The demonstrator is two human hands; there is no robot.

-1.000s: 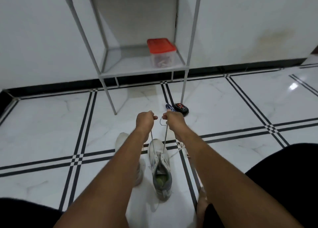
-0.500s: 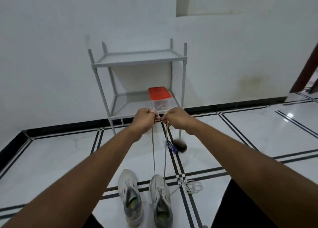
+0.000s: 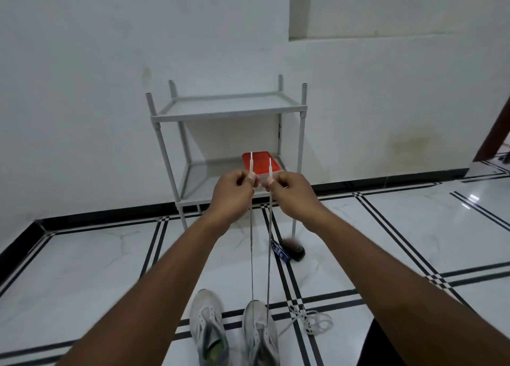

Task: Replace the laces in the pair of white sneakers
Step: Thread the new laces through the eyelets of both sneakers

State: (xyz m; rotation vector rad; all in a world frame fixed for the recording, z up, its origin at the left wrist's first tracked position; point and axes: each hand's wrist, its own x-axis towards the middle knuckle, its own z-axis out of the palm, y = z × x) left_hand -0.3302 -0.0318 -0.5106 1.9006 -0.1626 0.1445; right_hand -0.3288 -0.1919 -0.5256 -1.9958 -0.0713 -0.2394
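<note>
Two white sneakers stand side by side on the tiled floor at the bottom, the left sneaker (image 3: 208,327) and the right sneaker (image 3: 259,332). A thin grey lace (image 3: 251,255) rises taut in two strands from the right sneaker. My left hand (image 3: 234,193) pinches one strand and my right hand (image 3: 289,193) pinches the other, both held high and close together. The lace's white tips stick up above my fingers. A loose white lace (image 3: 311,320) lies coiled on the floor right of the sneakers.
A grey two-tier rack (image 3: 229,111) stands against the white wall, with a red-lidded box (image 3: 260,162) on its lower shelf. A small black object with a blue strap (image 3: 292,251) lies by the rack's front right leg. Dark clothing shows at the bottom right.
Both hands have lifted the lace ends higher, drawing the strands taut, and the tips now stand upright above my fingers. The view has tilted up, showing more wall and the rack's top.
</note>
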